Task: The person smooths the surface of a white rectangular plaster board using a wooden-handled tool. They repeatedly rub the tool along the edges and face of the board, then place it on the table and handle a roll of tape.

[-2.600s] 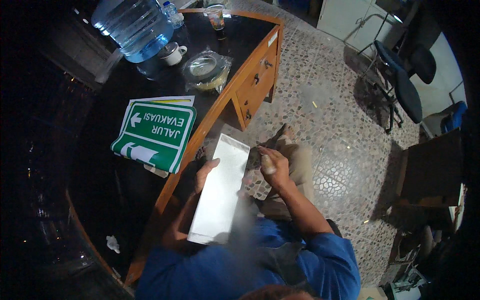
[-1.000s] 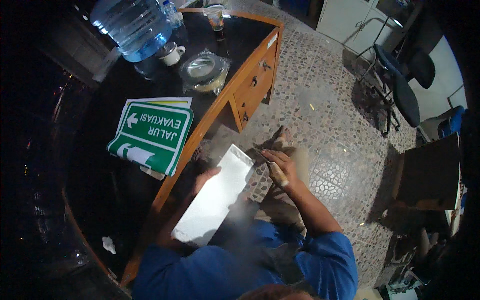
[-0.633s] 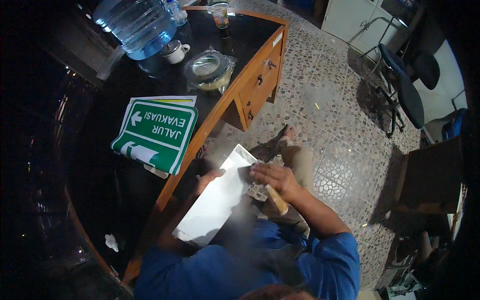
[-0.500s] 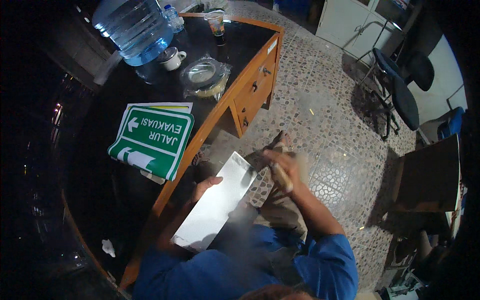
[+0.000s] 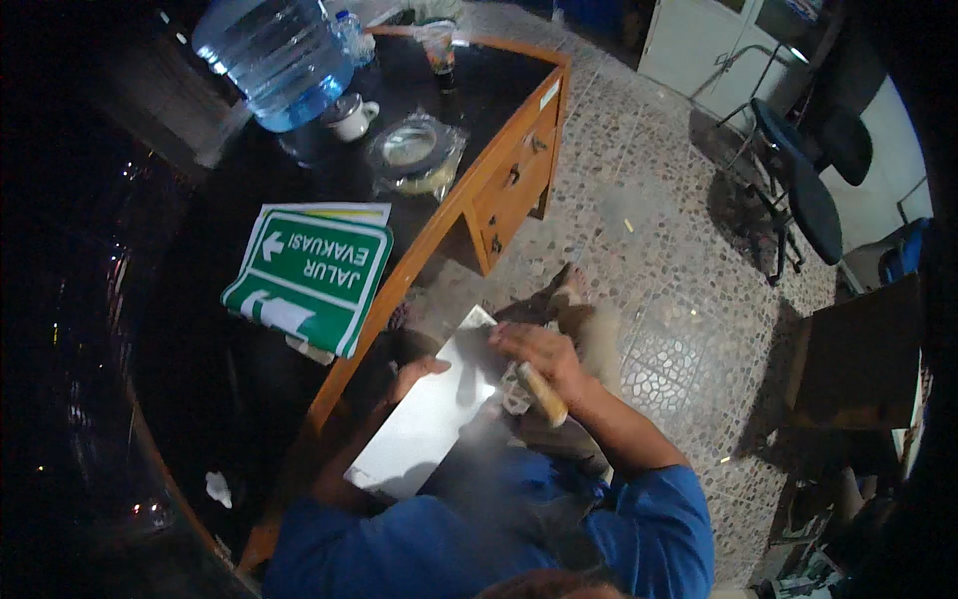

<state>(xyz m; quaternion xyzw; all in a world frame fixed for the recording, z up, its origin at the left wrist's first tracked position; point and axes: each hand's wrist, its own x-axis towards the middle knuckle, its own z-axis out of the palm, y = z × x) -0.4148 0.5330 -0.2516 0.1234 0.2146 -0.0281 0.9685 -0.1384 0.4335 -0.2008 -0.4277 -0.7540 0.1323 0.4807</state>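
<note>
A long white rectangular board [image 5: 424, 419] lies slanted over my lap, its far end pointing away and to the right. My left hand [image 5: 414, 377] grips its left edge, thumb on top and the other fingers hidden underneath. At the board's far right edge is my right hand [image 5: 539, 351], closed round a tool with a pale wooden handle [image 5: 544, 394]. The handle's end sticks out below the palm toward me. The tool's working end is hidden by the fingers, so its kind cannot be made out. A shadow of the hand falls across the board.
A dark-topped wooden desk [image 5: 519, 160] stands at my left. On it are green-and-white signs [image 5: 309, 275], a ring-shaped roll in plastic wrap [image 5: 414, 150], a lidded mug [image 5: 349, 118], a large water jug [image 5: 274, 70] and a cup [image 5: 437, 50]. Black chairs [image 5: 808, 205] stand at right.
My right hand has moved left, with the wooden-handled tool, to the board's far right edge. My left hand and the board have hardly moved. The view has shifted slightly.
</note>
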